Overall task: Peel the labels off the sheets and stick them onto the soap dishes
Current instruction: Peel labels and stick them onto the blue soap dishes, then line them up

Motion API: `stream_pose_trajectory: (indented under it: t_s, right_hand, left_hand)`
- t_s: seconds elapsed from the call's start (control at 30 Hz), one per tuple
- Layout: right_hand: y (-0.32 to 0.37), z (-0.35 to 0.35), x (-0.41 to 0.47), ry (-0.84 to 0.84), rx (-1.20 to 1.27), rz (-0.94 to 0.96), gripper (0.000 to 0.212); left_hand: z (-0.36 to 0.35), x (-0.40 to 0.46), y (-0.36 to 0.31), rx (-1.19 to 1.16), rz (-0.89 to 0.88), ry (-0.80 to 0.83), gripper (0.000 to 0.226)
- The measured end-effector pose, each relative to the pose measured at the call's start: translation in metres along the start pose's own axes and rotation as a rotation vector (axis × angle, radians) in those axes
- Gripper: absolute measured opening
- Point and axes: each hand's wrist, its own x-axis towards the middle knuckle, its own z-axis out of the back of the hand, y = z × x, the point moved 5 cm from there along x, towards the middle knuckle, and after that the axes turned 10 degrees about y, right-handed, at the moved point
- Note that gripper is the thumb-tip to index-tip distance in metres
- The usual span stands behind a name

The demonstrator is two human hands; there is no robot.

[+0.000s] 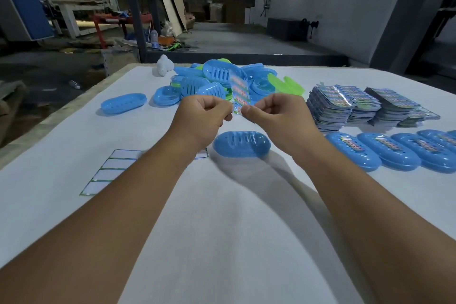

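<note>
A colourful label sheet (240,92) stands upright in the air between my two hands. My left hand (201,118) pinches its lower left edge and my right hand (276,117) pinches its lower right corner. Just below them a blue soap dish (241,143) lies upside down on the white table (222,205), with no label on it. At the right, a row of blue soap dishes (389,153) carries labels on top.
A pile of blue and green soap dishes (222,81) lies at the back, with a single blue dish (123,106) to its left. Stacks of label sheets (357,106) sit at the right. An emptied backing sheet (111,171) lies at the left. A white object (164,65) stands at the far edge.
</note>
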Motion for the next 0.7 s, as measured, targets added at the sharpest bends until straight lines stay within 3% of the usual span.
stream_pose_trajectory:
  t_s: [0.17, 0.7]
  right_hand:
    - [0.004, -0.010, -0.004, 0.093, -0.042, 0.012, 0.028]
    - [0.003, -0.008, -0.005, 0.069, -0.065, -0.026, 0.022]
  left_hand:
    - [-0.004, -0.002, -0.003, 0.009, -0.063, 0.039, 0.019]
    - [-0.010, -0.004, -0.003, 0.135, -0.129, 0.009, 0.020]
